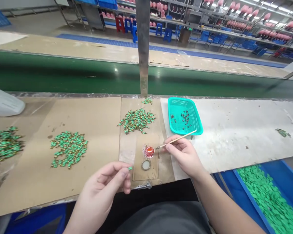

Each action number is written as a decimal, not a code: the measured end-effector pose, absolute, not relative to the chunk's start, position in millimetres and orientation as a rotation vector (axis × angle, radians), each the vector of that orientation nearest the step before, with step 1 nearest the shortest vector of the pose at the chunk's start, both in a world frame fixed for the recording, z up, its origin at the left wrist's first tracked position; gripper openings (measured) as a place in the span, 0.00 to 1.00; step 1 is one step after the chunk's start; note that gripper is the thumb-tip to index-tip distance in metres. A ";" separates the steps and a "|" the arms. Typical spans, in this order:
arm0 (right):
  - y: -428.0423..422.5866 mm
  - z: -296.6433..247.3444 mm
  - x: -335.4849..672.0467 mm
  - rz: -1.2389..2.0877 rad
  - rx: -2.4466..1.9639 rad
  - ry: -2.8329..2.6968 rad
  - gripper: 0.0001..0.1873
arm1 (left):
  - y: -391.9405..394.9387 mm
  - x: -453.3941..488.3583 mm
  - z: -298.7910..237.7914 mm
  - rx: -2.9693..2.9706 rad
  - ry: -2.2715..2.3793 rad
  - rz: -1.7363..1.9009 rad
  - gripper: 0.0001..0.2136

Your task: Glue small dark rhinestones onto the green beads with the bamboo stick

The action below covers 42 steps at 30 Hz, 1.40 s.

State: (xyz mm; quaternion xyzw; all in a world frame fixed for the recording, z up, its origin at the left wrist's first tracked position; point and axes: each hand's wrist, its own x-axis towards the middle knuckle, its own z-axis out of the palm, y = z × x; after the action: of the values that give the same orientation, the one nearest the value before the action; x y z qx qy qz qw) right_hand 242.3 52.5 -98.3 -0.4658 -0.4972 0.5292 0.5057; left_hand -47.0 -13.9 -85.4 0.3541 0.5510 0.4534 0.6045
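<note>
Between thumb and index finger, my left hand pinches a small green piece near the table's front edge. My right hand holds a thin paintbrush, its tip down at a small round cap of red paint. Just in front of the paint lies a bottle cap with a pale inside. Both caps rest on a small cardboard piece. Behind them spreads a pile of small green-and-gold pieces.
More green-and-gold piles lie to the left. A teal basket with small dark pieces stands behind my right hand. A blue bin of green pieces sits lower right. A metal post rises behind the table, before a green belt.
</note>
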 end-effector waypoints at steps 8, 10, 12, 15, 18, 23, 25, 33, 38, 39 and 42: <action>51.3 -106.1 236.3 1.300 -1.146 -1.108 0.26 | -13.5 -40.9 -85.5 0.924 1.306 1.106 0.16; 50.9 -105.5 235.8 1.299 -1.153 -1.104 0.26 | -13.6 -40.0 -85.9 0.912 1.334 1.150 0.14; 50.6 -104.8 235.3 1.299 -1.159 -1.103 0.25 | -15.3 -39.5 -87.6 0.855 1.334 1.148 0.12; 50.3 -104.3 235.1 1.301 -1.174 -1.106 0.22 | -19.2 -41.1 -93.2 0.769 1.296 1.072 0.13; 50.4 -104.2 236.3 1.301 -1.188 -1.123 0.21 | -21.3 -44.3 -99.6 0.731 1.241 0.992 0.13; 51.0 -104.3 238.6 1.308 -1.195 -1.142 0.18 | -17.6 -40.9 -98.1 0.771 1.278 1.048 0.14; 51.0 -104.2 239.0 1.315 -1.193 -1.141 0.18 | -14.8 -36.9 -93.3 0.784 1.319 1.077 0.15; 49.0 -101.3 240.8 1.338 -1.176 -1.146 0.15 | -2.5 -24.6 -76.3 0.717 1.379 0.994 0.16; 42.7 -90.4 241.3 1.324 -1.142 -1.154 0.13 | 6.3 -12.6 -65.6 0.672 1.355 1.032 0.12; 40.4 -86.0 241.2 1.316 -1.128 -1.156 0.12 | 7.2 -9.7 -63.4 0.646 1.345 1.034 0.13; 32.4 -68.4 239.9 1.298 -1.051 -1.161 0.08 | 7.3 -2.1 -58.7 0.565 1.290 1.019 0.13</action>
State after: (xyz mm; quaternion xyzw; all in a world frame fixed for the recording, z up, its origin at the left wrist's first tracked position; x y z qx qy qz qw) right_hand 239.9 32.4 -68.4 -0.4396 -0.4856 0.5427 0.5259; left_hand -2.1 7.3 -58.7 0.2481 0.5669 0.4478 0.6454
